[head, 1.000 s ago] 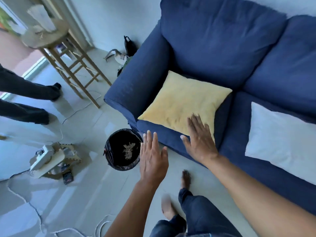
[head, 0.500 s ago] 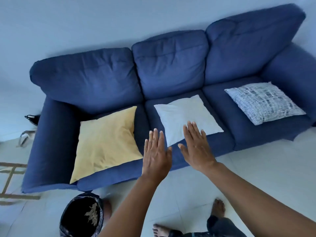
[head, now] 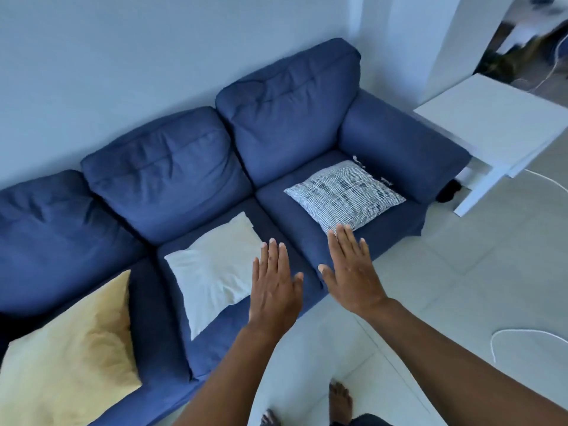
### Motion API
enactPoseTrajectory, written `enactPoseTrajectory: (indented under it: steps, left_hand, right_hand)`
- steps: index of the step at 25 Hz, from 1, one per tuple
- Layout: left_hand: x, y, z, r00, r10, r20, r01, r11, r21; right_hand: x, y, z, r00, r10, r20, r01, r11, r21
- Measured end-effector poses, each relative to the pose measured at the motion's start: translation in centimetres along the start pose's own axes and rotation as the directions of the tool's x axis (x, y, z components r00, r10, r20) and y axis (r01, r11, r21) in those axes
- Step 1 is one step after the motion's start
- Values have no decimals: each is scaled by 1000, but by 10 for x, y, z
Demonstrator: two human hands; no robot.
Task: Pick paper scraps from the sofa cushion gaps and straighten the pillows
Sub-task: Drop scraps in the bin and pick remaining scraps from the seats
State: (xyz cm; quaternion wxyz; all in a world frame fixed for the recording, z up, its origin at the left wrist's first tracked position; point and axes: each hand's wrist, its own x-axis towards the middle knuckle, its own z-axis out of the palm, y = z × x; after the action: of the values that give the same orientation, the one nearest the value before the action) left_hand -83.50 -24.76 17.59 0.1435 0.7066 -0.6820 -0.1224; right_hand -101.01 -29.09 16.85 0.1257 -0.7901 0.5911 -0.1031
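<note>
From the head view, both hands are reaching out over the front of a big blue sofa (head: pixel 285 124). The left hand (head: pixel 273 290) is holding nothing; its fingers are straight and a little spread, palm down. The right hand (head: pixel 353 272) is doing the same, flat and empty. The two hands are staying apart, side by side.

Just past the left hand's fingertips, and a bit to its left, a plain white pillow (head: pixel 215 269) is lying flat on the middle seat. It is looking soft and a little wrinkled, and it is sitting crooked, like a diamond. Just beyond the right hand's fingertips, a striped pillow (head: pixel 344 195) with thin dark and white lines is lying flat on the end seat, also turned at a slant. Far to the left of both hands, a yellow pillow (head: pixel 70 358) is lying on the other end seat, smooth and puffy.

Small white paper scraps (head: pixel 358 159) are poking out of the gap beside the sofa arm, behind the striped pillow and well past the right hand.

The sofa cloth is looking thick and creased, with three fat back cushions. To the right of the right hand, a white worktop (head: pixel 491 124) is standing next to the sofa arm. A thin white cord (head: pixel 528 332) is curling on the pale tiled floor (head: pixel 461 287). Bare feet (head: pixel 339 401) are showing below the arms.
</note>
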Motion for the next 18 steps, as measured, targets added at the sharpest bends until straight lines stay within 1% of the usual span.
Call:
enactPoseTrajectory:
  steps: [3, 6, 11, 15, 18]
  left_hand:
    - [41, 55, 14, 993, 112, 33, -112, 994, 0]
    - [85, 98, 29, 982, 175, 68, -175, 984, -9]
    - [163, 148, 59, 959, 268, 89, -266, 963, -31]
    - [237, 171, 92, 949, 299, 103, -291, 953, -78]
    - [288, 176, 111, 957, 263, 122, -251, 962, -110]
  right_hand:
    - [12, 55, -30, 993, 88, -76, -88, 996, 7]
    - [24, 99, -51, 976, 171, -136, -170, 985, 22]
    - [64, 158, -69, 950, 248, -190, -249, 968, 20]
    - [105, 202, -68, 940, 298, -164, -302, 953, 0]
    - [143, 234, -58, 952, 297, -75, -299, 954, -11]
